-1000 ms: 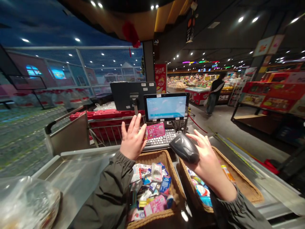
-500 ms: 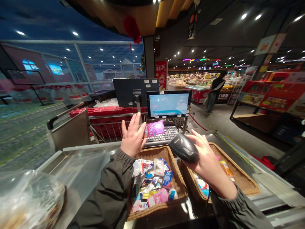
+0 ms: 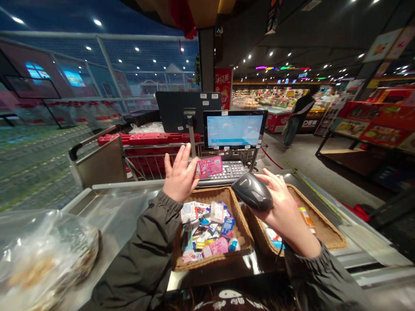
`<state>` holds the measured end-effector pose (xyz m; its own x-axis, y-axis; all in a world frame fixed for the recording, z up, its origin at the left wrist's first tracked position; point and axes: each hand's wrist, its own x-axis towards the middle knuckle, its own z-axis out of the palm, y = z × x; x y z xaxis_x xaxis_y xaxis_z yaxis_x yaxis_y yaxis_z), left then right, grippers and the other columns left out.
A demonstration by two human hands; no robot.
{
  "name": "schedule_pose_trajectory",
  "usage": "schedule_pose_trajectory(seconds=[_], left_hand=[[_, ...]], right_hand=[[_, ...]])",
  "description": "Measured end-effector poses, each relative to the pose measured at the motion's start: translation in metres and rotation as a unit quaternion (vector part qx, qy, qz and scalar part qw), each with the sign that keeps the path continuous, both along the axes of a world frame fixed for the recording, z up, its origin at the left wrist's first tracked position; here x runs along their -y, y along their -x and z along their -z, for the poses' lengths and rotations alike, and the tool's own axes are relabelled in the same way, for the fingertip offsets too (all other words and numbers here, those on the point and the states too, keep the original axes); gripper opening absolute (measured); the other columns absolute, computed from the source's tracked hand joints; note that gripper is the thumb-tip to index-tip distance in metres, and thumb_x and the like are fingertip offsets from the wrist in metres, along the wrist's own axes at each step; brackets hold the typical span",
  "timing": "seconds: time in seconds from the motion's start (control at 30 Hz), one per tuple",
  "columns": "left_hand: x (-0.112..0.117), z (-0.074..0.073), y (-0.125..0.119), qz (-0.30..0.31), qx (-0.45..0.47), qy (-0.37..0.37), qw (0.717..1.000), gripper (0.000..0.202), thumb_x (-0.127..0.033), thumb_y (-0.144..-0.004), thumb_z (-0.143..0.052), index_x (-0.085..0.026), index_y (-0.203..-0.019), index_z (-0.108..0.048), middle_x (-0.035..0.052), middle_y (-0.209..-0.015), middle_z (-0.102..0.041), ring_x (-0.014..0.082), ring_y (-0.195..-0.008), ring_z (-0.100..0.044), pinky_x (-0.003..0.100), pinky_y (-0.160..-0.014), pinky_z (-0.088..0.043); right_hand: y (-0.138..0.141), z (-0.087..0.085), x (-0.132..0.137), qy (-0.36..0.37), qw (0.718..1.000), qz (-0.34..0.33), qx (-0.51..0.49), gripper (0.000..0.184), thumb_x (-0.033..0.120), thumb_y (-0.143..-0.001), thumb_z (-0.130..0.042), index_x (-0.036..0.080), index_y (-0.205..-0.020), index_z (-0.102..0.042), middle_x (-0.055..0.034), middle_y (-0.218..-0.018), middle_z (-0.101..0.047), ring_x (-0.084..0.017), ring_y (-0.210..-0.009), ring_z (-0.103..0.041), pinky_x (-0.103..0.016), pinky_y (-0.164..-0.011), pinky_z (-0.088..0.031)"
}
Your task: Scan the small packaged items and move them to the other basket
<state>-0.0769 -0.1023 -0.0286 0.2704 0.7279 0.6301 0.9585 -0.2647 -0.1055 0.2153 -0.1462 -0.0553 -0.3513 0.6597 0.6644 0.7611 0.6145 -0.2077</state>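
My left hand (image 3: 180, 175) is raised above the left wicker basket (image 3: 245, 224), its back toward me and fingers pointing up. It grips a small pink packet (image 3: 210, 166) by the left end, near the thumb; the exact grip is hidden behind the hand. The packet overlaps the black keyboard (image 3: 232, 169) in view. My right hand (image 3: 281, 203) is closed around a black handheld barcode scanner (image 3: 253, 191), whose nose points left toward the packet. A cable hangs below this hand. Several small packaged goods (image 3: 210, 233) fill the left basket.
A right wicker basket (image 3: 327, 231) with a few goods lies partly under my right forearm. Behind the keyboard stands a lit monitor (image 3: 235, 129). A clear plastic bag (image 3: 45, 259) sits on the metal counter (image 3: 119, 203) at left. Farther back stand a cart and a person (image 3: 300, 114).
The packet has tilted slightly, and its printed face shows more clearly. Both hands keep their holds and have shifted slightly against the monitor. The view has dipped a little.
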Motion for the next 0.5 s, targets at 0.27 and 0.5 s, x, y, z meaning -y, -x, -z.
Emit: schedule_pose_trajectory(seconds=[0.27,0.5], left_hand=[[0.008,0.033,0.014,0.008,-0.022,0.074,0.997,0.053,-0.026,-0.075,-0.074,-0.017,-0.125,-0.06,0.0175,-0.162,-0.019,0.0363,-0.149,-0.021,0.067,-0.118,-0.005],[0.021,0.076,0.026,0.024,-0.037,0.156,0.987,0.05,-0.028,-0.074,-0.072,-0.016,-0.122,-0.063,0.02,-0.16,-0.025,0.0355,-0.148,-0.026,0.068,-0.117,-0.007]], right_hand=[[-0.001,0.011,0.005,0.041,0.999,0.002,-0.001,0.035,0.041,-0.081,-0.063,0.021,-0.11,-0.064,-0.0159,-0.13,-0.06,-0.041,-0.138,-0.041,-0.071,-0.109,-0.028],[0.009,0.028,0.007,0.1,0.994,-0.032,0.019,0.037,0.033,-0.077,-0.064,0.021,-0.112,-0.064,-0.0143,-0.132,-0.06,-0.04,-0.138,-0.04,-0.072,-0.11,-0.024]])
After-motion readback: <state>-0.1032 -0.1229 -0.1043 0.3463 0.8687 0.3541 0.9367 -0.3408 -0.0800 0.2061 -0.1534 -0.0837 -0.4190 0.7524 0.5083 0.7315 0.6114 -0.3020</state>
